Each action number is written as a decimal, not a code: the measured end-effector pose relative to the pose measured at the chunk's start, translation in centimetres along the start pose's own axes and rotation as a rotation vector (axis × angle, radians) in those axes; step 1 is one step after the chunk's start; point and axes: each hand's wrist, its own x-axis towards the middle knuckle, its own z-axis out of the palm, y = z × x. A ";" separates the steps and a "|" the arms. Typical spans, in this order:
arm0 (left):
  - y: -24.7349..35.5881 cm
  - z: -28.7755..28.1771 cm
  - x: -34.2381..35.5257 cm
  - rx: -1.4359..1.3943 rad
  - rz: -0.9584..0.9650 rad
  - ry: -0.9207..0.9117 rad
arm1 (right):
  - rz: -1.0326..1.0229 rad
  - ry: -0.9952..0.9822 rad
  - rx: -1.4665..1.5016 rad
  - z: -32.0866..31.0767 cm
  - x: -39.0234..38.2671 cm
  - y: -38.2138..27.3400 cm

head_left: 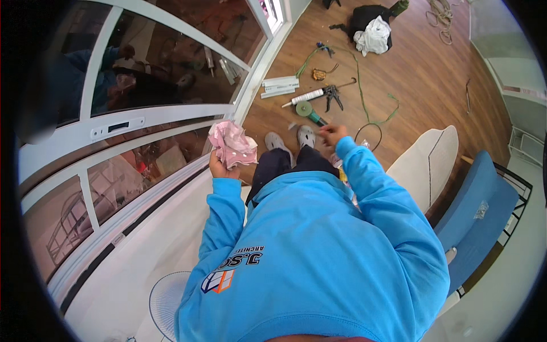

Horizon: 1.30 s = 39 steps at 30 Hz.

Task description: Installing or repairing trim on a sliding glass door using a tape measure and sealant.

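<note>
Left hand [219, 166], fingers bent, grips the crumpled pink cloth [235, 141] beside the window [185, 110] | right hand [333, 135] is half curled, its content I cannot tell | angle grinder [310, 113], caulking gun [330, 94] lie on wooden floor [419, 74]

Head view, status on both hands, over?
Left hand holding crumpled pink bundle. Right hand curled, contents unclear. Green grinder on floor by the shoes.
</note>
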 end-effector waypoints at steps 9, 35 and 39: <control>0.9 -8.6 8.7 0.179 -0.214 0.215 | 0.315 0.791 0.097 -7.4 -2.0 10.7; 6.6 -11.4 18.3 0.830 -0.250 0.295 | 0.595 0.909 0.287 0.8 -15.8 23.1; 6.8 -14.3 17.1 0.852 -0.285 0.430 | 0.636 0.988 0.250 2.1 -18.3 26.6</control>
